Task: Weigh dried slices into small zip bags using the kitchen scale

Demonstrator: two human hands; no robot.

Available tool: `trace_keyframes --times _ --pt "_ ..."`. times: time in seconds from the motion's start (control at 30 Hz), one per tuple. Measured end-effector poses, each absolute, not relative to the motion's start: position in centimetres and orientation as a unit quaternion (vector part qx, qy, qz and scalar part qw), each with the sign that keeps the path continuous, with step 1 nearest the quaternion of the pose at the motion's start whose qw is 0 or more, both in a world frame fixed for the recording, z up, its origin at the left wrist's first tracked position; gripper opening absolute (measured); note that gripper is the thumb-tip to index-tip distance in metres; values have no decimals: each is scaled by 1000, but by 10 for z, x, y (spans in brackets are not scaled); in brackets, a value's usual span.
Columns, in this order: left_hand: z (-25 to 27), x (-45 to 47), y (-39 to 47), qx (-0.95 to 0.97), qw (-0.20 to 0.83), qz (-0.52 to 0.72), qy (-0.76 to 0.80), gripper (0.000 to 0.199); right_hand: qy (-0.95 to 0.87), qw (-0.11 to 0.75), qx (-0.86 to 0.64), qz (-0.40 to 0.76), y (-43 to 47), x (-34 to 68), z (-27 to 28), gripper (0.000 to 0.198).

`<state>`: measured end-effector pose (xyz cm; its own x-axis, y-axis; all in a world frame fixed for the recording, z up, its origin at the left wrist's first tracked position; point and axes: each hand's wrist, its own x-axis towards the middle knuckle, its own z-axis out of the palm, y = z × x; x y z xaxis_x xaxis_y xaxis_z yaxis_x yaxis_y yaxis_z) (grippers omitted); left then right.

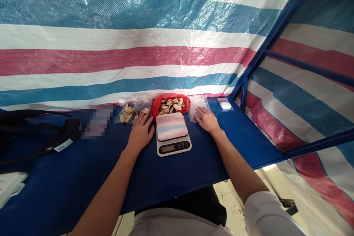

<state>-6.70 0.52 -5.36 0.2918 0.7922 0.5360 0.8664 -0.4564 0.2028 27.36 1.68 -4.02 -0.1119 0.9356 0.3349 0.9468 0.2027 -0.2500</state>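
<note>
My left hand lies flat, fingers spread, at the near edge of a clear bag of pale sliced pieces; its fingertips partly cover more pieces in clear plastic. My right hand rests open on clear, flat plastic bags. Between the hands stands a white digital kitchen scale with nothing on its plate; its display looks blank. Just behind the scale, a red plastic bag gapes open, full of pale, dark-edged slices.
A small clear bag with a white oval object lies at the right. Black cables and a white power strip are at the left of the blue table. Striped sheeting and a blue frame bound the back and right.
</note>
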Motion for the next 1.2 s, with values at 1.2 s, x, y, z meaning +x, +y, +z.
trace_keyframes --times 1.2 --pt "-45 -65 2 -792 47 -280 -541 44 -712 286 -641 35 20 279 -41 25"
